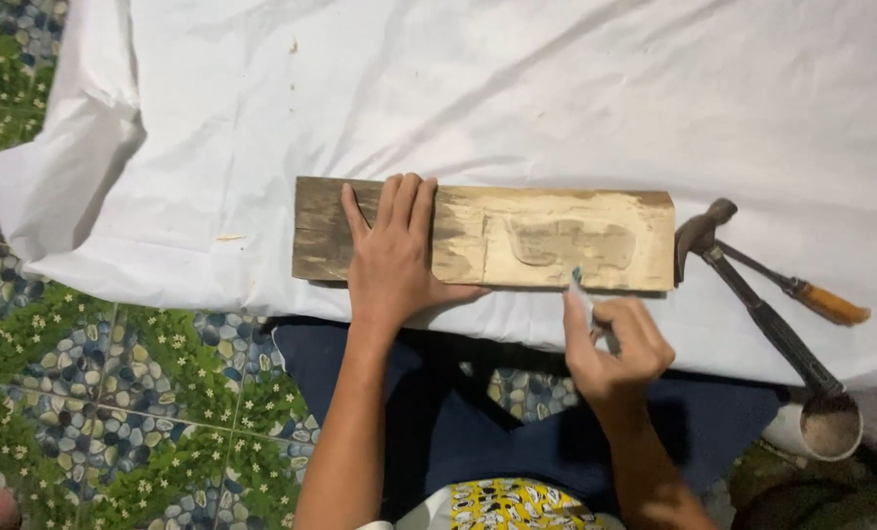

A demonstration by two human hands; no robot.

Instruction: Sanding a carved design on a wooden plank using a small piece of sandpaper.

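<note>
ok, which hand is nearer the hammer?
Right. The right hand, gripping a small tool at the wooden board's lower edge, sits just left of the hammer. The left hand lies flat on the board's left part, farther away.

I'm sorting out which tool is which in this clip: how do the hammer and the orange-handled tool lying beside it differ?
The hammer has a dark handle; the orange-handled tool has a thin dark shaft ending in an orange grip. The hammer is longer and thicker, its handle reaching toward the table edge; the orange-handled tool is shorter and slimmer. The hammer shows a heavy grey metal head; the other tool's tip is hidden behind it. Both lie untouched on the white cloth, right of the wooden board, crossing near the hammer head.
</note>
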